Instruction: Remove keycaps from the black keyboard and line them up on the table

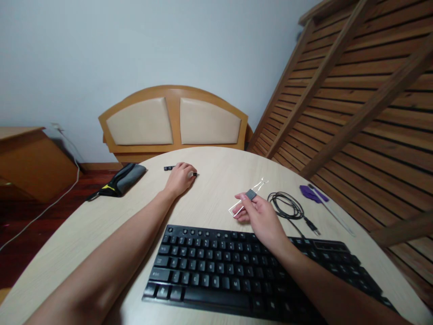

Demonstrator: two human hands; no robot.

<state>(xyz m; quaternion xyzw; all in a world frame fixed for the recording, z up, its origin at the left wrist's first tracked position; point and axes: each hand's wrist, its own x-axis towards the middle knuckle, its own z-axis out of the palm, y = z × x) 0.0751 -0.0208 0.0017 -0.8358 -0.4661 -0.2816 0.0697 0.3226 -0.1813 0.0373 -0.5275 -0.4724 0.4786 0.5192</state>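
Black cable near right hand pinching wire tool; left hand curled, hold unclear.

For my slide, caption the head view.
Left hand at black keycaps; right hand holding a wire keycap puller near the keyboard.

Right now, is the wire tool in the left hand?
No: the right hand holds the wire tool, while the left hand is at the small black pieces.

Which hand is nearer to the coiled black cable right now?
Right. The right hand, holding the wire tool, is just left of the coiled black cable. The left hand is much farther left, by the small black pieces.
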